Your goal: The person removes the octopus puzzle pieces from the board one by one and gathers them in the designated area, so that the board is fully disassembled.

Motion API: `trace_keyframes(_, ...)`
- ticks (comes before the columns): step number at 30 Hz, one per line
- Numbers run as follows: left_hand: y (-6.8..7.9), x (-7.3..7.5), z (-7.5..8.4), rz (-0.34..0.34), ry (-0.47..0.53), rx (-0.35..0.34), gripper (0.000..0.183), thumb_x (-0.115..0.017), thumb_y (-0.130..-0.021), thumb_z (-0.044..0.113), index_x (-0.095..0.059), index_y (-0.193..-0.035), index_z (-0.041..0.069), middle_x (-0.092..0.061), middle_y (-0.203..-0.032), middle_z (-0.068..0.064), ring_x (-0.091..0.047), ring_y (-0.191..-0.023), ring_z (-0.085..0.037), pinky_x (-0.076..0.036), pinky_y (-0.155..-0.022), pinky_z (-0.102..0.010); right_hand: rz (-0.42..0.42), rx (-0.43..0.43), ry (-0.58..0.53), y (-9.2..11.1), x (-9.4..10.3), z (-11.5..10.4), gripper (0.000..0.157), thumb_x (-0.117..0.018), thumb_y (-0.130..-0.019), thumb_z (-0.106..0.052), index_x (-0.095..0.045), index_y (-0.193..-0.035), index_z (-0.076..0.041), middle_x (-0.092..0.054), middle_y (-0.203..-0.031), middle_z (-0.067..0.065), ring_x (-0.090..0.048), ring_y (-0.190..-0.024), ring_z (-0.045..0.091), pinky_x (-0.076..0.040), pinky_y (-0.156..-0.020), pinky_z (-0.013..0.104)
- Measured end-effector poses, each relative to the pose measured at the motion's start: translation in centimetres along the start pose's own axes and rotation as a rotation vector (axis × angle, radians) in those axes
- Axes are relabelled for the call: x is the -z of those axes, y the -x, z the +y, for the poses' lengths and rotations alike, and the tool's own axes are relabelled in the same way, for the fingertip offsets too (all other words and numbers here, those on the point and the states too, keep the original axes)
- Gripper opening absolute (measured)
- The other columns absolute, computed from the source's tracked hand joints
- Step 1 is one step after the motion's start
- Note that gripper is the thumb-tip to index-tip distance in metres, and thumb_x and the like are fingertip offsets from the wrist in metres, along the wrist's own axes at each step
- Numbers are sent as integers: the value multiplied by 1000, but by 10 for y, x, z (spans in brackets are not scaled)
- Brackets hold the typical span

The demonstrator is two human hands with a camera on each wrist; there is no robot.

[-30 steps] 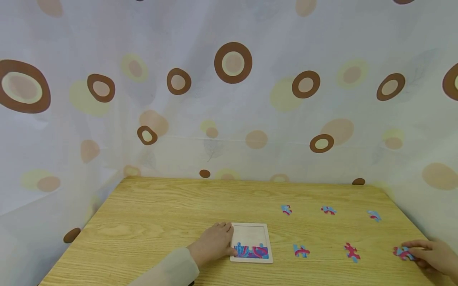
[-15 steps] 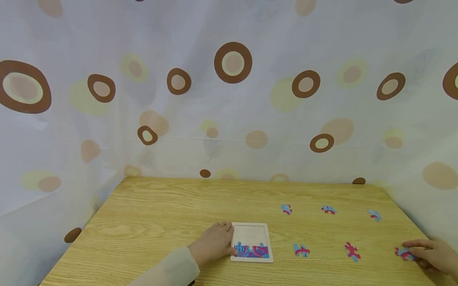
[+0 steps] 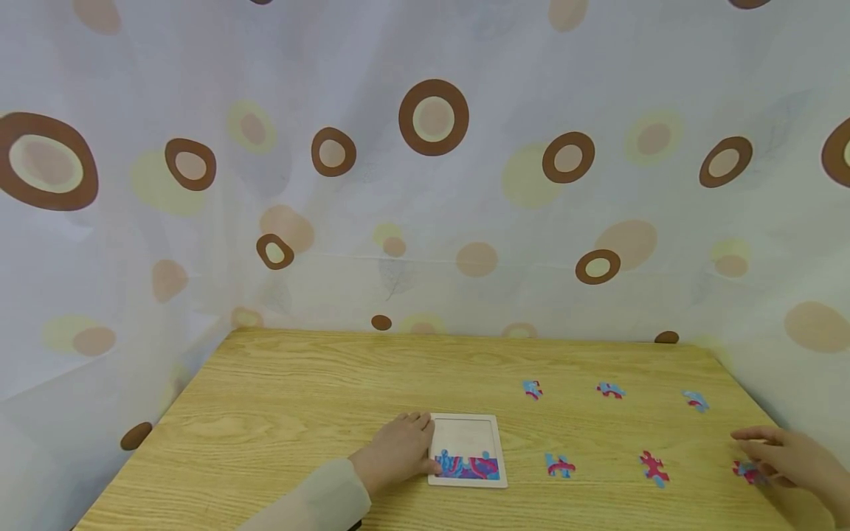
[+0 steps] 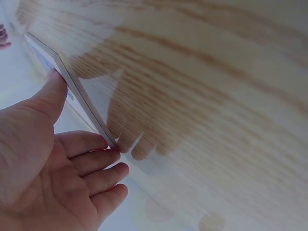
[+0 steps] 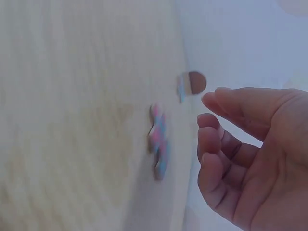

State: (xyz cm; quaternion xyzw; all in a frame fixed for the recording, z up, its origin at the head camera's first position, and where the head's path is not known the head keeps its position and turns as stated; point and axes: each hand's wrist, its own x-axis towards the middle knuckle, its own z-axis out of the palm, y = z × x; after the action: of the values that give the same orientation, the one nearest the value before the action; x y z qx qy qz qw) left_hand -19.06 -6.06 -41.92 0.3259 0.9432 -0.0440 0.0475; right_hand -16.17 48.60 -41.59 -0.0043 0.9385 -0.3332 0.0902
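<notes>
My left hand (image 3: 398, 451) rests at the left side of a square white puzzle frame (image 3: 500, 451). In the left wrist view its thumb (image 4: 54, 94) presses on the frame's face, while the straight fingers touch the outer edge. Joined blue, pink and purple jigsaw pieces (image 3: 466, 468) fill the frame's lower part. On the far right, my right hand (image 3: 793, 459) hovers, fingers loosely bent and holding nothing, over a pink-and-blue jigsaw piece (image 3: 747, 472) it partly hides. The right wrist view shows this piece (image 5: 158, 139) lying on the table, apart from the fingertips.
Two jigsaw pieces, one blue and red (image 3: 560, 465), one mostly red (image 3: 654, 468), lie between frame and right hand. Three more pieces (image 3: 533, 389) (image 3: 610, 389) (image 3: 695, 400) form a row farther back. A patterned curtain (image 3: 425, 199) encloses the wooden table (image 3: 299, 391) behind and sideways.
My right hand has let go of the jigsaw piece at the far right and risen a little above it. The left hand and the frame have stayed put.
</notes>
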Motion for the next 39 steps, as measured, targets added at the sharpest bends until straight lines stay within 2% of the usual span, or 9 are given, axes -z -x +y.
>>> trace_keyframes(2,0,0,0,7,-1,-3,72,-51,-84,56,-48,-133,2,-47,-135,-9,-42,-124,-21,-32,-103,-32,-14,25,9,-3,0,-10,49,-41,-100,-23,-37,-119,22,-48,-79,3,-47,-60,10,-47,-52,23)
trace_keyframes(6,1,-1,0,13,-5,-9,72,-51,-85,56,-49,-132,2,-47,-134,-9,-42,-124,-21,-33,-103,-31,-30,35,-45,-12,-3,-32,47,-43,-99,-25,-43,-121,17,-50,-86,5,-47,-64,14,-48,-55,27)
trace_keyframes(8,1,-1,-1,15,-7,-12,72,-52,-85,56,-49,-132,2,-47,-134,-9,-42,-124,-21,-33,-102,-31,-19,37,-71,-16,-6,-46,44,-46,-98,-27,-50,-120,10,-54,-91,6,-49,-67,15,-48,-56,29)
trace_keyframes(12,2,-1,-1,16,-8,-14,71,-52,-85,55,-49,-132,2,-47,-134,-9,-42,-124,-21,-33,-102,-31,-24,118,-88,-25,-18,-75,42,-48,-97,-27,-52,-121,8,-58,-91,9,-51,-68,18,-48,-56,31)
trace_keyframes(17,1,-3,-2,19,-22,-22,72,-51,-85,56,-49,-132,2,-48,-134,-9,-42,-124,-21,-33,-102,-31,-56,236,-89,-36,-41,-119,41,-50,-96,-21,-51,-120,11,-54,-80,10,-50,-63,19,-47,-51,31)
trace_keyframes(23,2,-4,-3,33,-42,-37,72,-49,-85,57,-49,-132,2,-48,-133,-9,-43,-123,-21,-34,-102,-31,-138,372,-98,-48,-72,-161,34,-51,-95,-17,-55,-116,10,-54,-79,11,-48,-57,17,-45,-47,31)
trace_keyframes(27,3,-2,-2,29,-42,-40,75,-48,-85,60,-48,-133,2,-47,-134,-10,-42,-124,-21,-33,-102,-31,-192,439,-105,-54,-95,-180,30,-52,-95,-15,-57,-113,8,-54,-76,12,-46,-53,13,-43,-45,29)
trace_keyframes(31,4,1,-2,-5,-8,-34,82,-46,-82,64,-44,-136,2,-44,-137,-10,-39,-126,-22,-31,-104,-32,-237,479,-130,-57,-116,-196,28,-53,-94,-11,-57,-113,8,-54,-77,10,-44,-54,9,-42,-45,26)
trace_keyframes(39,3,2,-1,-49,0,-23,91,-46,-78,70,-40,-138,2,-40,-140,-10,-36,-128,-23,-28,-105,-33,-280,567,-114,-62,-150,-224,23,-57,-91,-9,-61,-109,5,-55,-79,1,-45,-57,7,-45,-51,24)
